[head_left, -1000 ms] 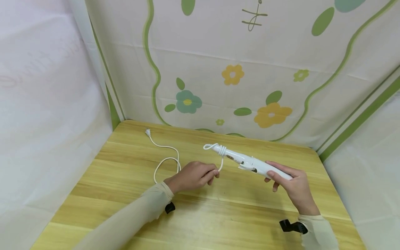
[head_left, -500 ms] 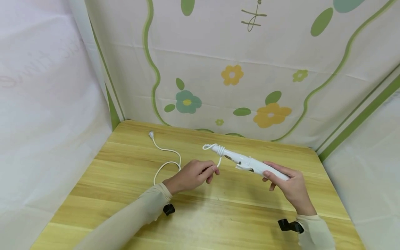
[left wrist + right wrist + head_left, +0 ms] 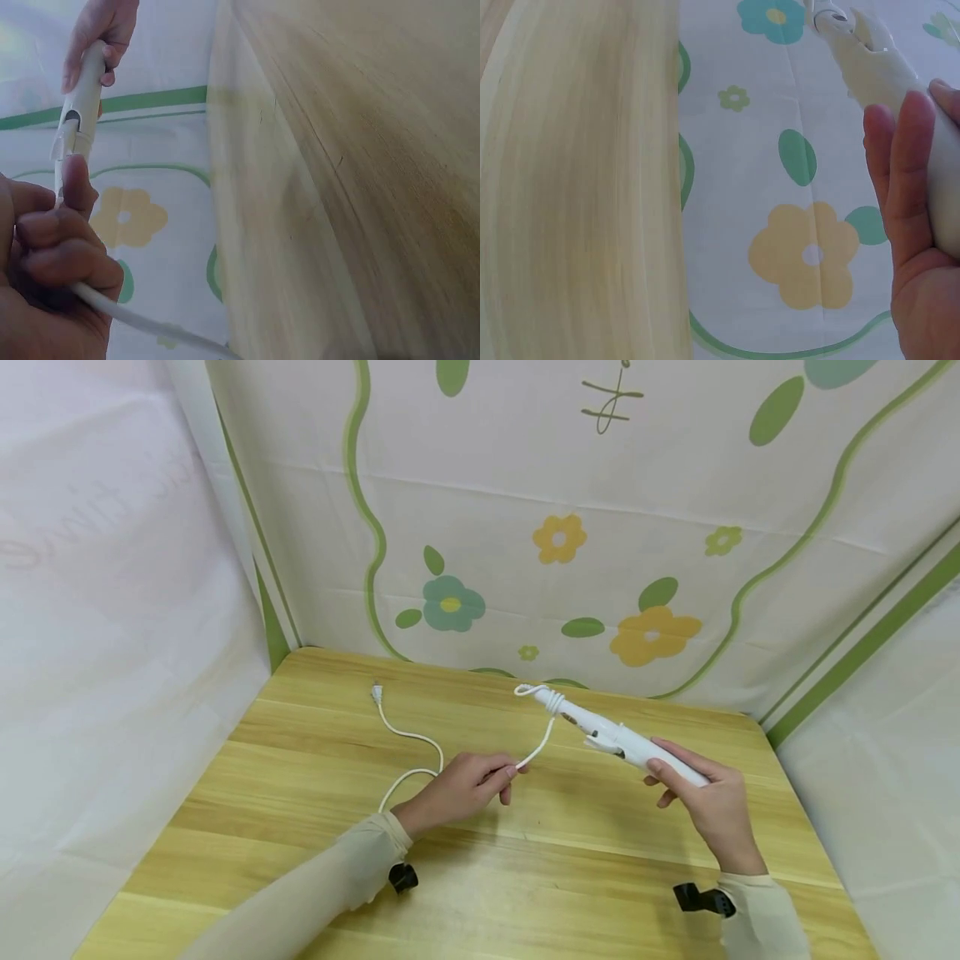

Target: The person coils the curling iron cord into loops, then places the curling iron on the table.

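Observation:
A white curling iron (image 3: 628, 745) slants above the table in the head view, its cord end pointing up and left. My right hand (image 3: 708, 793) grips the thick end, with thumb on top and fingers beneath. Several turns of the white power cord (image 3: 553, 702) are wrapped round the narrow end. From there the cord runs down to my left hand (image 3: 472, 785), which pinches it between thumb and curled fingers. In the left wrist view the cord (image 3: 150, 324) comes out below those fingers. The right wrist view shows the iron's body (image 3: 889, 82) along the palm.
The cord's loose length lies on the wooden table (image 3: 300, 760) left of my left hand, ending in a plug (image 3: 377, 694) near the back edge. A flower-printed cloth (image 3: 480, 485) hangs behind the table, and pale cloth walls (image 3: 112, 652) stand at both sides.
The curling iron and my right hand have shifted slightly right, the narrow end rising. More cord shows between it and my left hand. The plug has slid right along the table.

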Demonstrator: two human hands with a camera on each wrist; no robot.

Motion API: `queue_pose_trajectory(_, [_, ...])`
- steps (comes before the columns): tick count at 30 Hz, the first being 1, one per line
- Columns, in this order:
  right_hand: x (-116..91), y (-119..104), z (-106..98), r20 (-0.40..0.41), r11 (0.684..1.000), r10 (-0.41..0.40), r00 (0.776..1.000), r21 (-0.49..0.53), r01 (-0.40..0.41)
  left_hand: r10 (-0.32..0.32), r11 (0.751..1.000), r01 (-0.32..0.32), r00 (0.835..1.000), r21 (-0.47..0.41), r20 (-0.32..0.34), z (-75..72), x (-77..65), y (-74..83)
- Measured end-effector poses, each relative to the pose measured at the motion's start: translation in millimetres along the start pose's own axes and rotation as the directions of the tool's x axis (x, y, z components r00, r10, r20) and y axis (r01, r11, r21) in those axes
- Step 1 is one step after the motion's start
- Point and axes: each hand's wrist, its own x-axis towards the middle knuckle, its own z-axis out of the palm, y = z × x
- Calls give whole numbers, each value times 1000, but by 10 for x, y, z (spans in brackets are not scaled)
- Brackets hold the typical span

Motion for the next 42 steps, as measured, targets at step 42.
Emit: queue_pose_trajectory(42, [-136,51,-37,432,983,-90,897,183,10,330,903,-306,943,302,-30,-440,242,-144])
